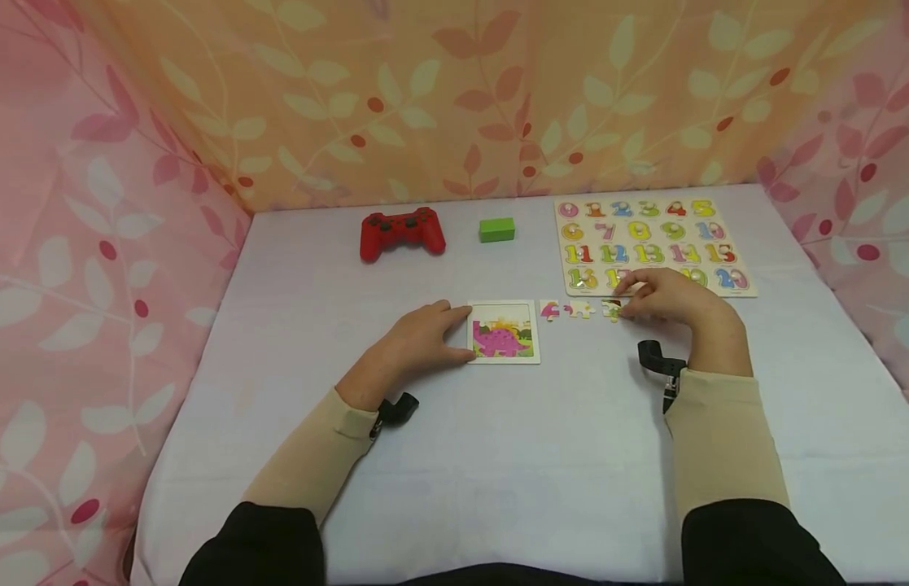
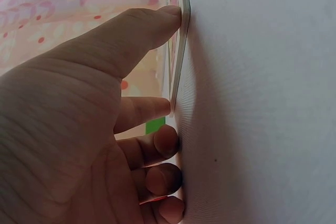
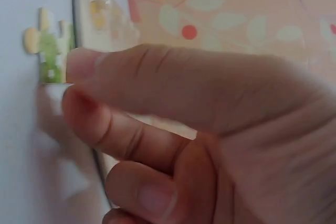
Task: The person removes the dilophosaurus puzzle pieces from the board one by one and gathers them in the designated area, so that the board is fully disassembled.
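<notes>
My left hand (image 1: pixel 417 346) rests at the left side of a square puzzle board (image 1: pixel 536 334), thumb and index finger spread along its edge. In the board's lower part is a picture of a pink dinosaur (image 1: pixel 501 340), with a white area above it. In the left wrist view, the thumb (image 2: pixel 168 19) touches the board's rim. To the board's right, my right hand (image 1: pixel 670 297) pinches a green and white jigsaw piece (image 3: pixel 50 51) at its edge with thumb and index finger. Two more jigsaw pieces, a pink one (image 1: pixel 549 310) and a pale one (image 1: pixel 580 309), lie between board and hand.
A number board (image 1: pixel 564 268) with several coloured numerals lies behind my right hand, which partly covers it. Farther back sit a green block (image 1: pixel 496 229) and a red game controller (image 1: pixel 403 231). Patterned curtains (image 1: pixel 439 98) border the white-covered table (image 1: pixel 498 472) at the back and sides.
</notes>
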`<state>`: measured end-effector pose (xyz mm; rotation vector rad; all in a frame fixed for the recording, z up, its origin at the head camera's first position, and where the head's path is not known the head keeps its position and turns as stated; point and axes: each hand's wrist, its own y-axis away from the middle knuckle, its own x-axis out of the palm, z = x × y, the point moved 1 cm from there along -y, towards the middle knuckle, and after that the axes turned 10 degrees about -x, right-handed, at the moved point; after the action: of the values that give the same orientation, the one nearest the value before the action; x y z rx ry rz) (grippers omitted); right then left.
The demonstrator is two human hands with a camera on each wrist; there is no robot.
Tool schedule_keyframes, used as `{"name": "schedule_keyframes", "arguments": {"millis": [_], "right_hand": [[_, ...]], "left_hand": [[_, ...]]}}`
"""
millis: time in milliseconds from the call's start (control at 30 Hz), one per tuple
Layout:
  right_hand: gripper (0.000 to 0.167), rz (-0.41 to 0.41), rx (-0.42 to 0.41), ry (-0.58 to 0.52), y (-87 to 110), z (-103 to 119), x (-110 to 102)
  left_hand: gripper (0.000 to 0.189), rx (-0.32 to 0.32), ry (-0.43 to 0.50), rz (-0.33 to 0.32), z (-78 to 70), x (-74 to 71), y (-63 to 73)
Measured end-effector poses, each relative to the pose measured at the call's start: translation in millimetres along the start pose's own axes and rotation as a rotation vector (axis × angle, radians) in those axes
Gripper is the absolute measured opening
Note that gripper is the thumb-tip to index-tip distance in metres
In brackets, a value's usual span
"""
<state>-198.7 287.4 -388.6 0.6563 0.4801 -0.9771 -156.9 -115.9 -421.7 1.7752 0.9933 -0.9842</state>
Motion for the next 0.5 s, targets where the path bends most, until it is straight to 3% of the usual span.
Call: {"name": "schedule_keyframes", "arguments": {"millis": [133,500], "right_hand": [[0.042,-0.058,-0.022,0.040,5.4,11.2,-5.8],[0.032,-0.333,-0.249,0.110,22.9,62.1,-7.2]], "left_hand": [[0.085,0.002,-0.004,0.003,0.3,-0.1,0.6],[0.087,-0.021,0.019,0.017,-0.9,-0.7,2.1]]}}
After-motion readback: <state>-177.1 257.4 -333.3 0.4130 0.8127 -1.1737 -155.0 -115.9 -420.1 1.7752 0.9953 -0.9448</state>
